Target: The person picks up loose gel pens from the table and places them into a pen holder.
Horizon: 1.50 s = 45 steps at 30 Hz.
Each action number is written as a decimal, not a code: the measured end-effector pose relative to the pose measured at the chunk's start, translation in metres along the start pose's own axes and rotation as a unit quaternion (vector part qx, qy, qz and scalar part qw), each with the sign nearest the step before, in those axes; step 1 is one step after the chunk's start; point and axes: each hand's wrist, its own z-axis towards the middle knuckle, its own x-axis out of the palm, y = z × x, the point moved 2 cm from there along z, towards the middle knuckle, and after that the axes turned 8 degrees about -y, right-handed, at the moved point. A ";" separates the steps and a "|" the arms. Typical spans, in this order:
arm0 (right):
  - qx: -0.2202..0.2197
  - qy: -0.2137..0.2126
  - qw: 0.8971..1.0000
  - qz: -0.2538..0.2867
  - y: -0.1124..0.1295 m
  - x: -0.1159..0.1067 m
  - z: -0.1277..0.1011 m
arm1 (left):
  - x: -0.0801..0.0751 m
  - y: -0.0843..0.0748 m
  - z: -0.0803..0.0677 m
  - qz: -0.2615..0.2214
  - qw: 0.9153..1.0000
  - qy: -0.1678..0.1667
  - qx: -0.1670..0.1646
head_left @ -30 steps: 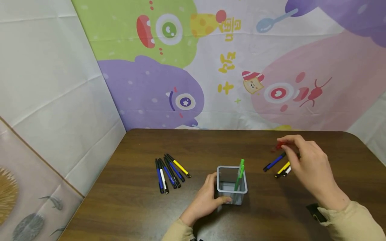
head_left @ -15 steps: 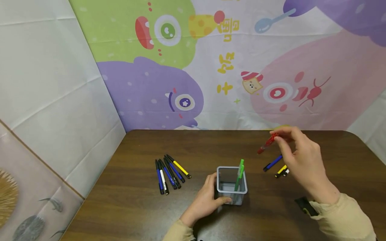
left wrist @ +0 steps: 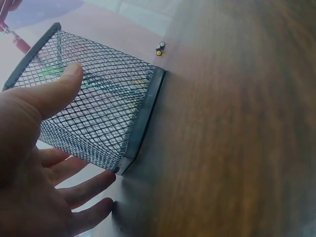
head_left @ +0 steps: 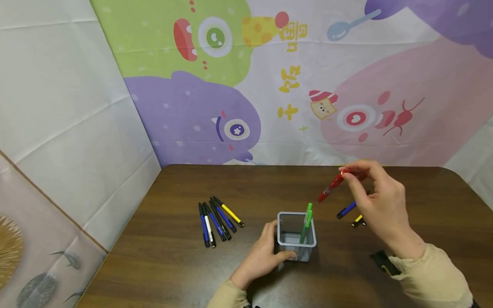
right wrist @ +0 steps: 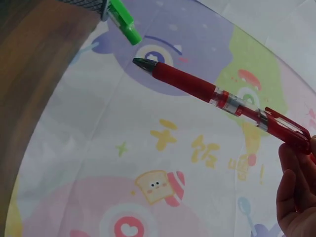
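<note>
Your right hand (head_left: 379, 201) pinches the red plastic pen (head_left: 332, 186) by its clip end; its tip slants down-left toward the grey mesh pen cup (head_left: 296, 236), which your left hand (head_left: 262, 256) holds

Playroom: cartoon-monster backdrop (head_left: 269, 81)

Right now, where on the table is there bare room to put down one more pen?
The table is bare along its far edge and at the near left, below the pen row. It is crowded around the mesh cup and by the loose pens under the right hand.
</note>
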 end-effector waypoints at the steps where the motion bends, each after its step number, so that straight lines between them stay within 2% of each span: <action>1: 0.000 -0.002 1.000 0.002 0.000 0.001 0.000 | 0.000 0.000 0.000 0.001 1.000 0.001 -0.002; 11: 0.028 0.008 0.999 0.035 0.005 0.008 -0.002 | 0.001 0.000 0.001 -0.001 1.000 0.002 -0.005; 22: 0.043 0.068 0.996 0.044 0.002 0.027 -0.021 | 0.000 0.001 0.001 -0.008 1.000 0.006 -0.003; 32: 0.100 0.138 0.984 0.060 -0.005 0.044 -0.044 | 0.000 0.002 0.001 0.000 1.000 0.001 0.003; 45: 0.132 0.185 0.971 0.069 -0.010 0.056 -0.064 | 0.000 0.001 0.001 -0.011 1.000 0.004 0.003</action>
